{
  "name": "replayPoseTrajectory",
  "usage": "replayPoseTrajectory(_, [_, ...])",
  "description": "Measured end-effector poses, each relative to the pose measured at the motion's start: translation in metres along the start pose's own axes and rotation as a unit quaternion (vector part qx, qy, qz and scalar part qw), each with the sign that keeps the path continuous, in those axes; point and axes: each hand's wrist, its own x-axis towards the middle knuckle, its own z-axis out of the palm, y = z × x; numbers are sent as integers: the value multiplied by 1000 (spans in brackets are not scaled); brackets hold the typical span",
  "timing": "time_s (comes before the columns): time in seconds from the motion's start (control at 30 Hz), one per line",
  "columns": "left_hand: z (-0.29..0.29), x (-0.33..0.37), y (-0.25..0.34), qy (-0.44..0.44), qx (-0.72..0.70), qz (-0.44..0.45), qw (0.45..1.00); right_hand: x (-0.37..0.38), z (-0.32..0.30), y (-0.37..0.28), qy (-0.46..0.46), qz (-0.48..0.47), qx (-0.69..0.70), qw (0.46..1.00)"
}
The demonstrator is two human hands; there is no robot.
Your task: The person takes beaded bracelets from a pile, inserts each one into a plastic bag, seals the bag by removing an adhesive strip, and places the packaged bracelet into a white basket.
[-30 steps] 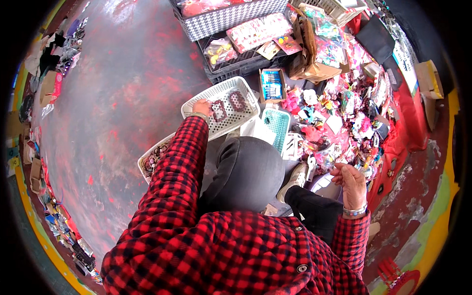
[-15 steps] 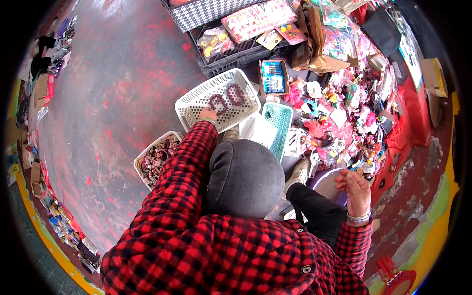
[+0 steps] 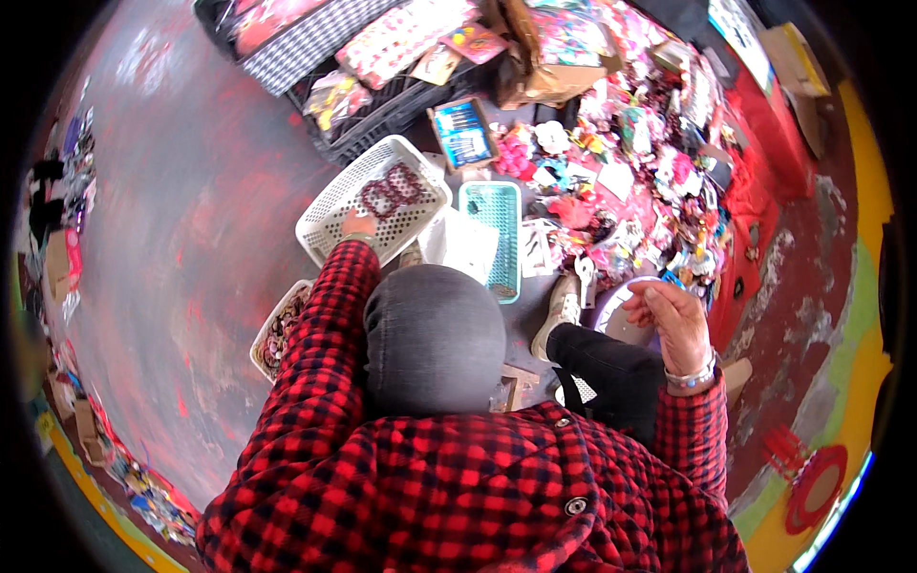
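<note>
Two dark-red, knobbly rings (image 3: 392,188), white holed basket (image 3: 330,201), left hand (image 3: 358,225) beside, grip unclear, right hand (image 3: 674,325) half-curled, slack

Head view: wide fisheye on the wearer's head, left of a pair — looks down, upright.
Jacket (image 3: 420,487): closest, fills lower edge.
Hands: left hand (image 3: 358,225) and right hand (image 3: 674,329) seen from above, mid-range.
Floor (image 3: 162,248): farther off — spreads toward left rim.
Yellow band (image 3: 865,181): bowed by lens, right rim.
</note>
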Motion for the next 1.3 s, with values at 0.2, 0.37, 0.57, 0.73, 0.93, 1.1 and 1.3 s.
replayPoseTrajectory(0.2, [-51, -24, 24, -39, 2, 48, 998, -17, -9, 0, 14, -116, 15, 993])
replayPoseTrajectory(0.37, [-115, -38, 49, -61, 337, 446, 827, -40, -33, -18, 90, -156, 172, 969])
replayPoseTrajectory(0.57, [-186, -155, 199, -82, -312, 184, 928, -92, -94, 5, 163, -210, 195, 944])
replayPoseTrajectory(0.73, [-267, -262, 288, -124, -203, 437, 867, -105, -161, 73, 241, -170, 210, 932])
replayPoseTrajectory(0.93, [-241, -433, 347, -158, -29, 626, 763, -82, -191, 157, 230, -59, 120, 964])
replayPoseTrajectory(1.1, [-154, -424, 317, -302, 50, 563, 767, 13, -178, 200, 95, -80, -189, 974])
replayPoseTrajectory(1.3, [-127, -404, 332, -303, 73, 538, 783, 119, -101, 183, -26, -96, -587, 803])
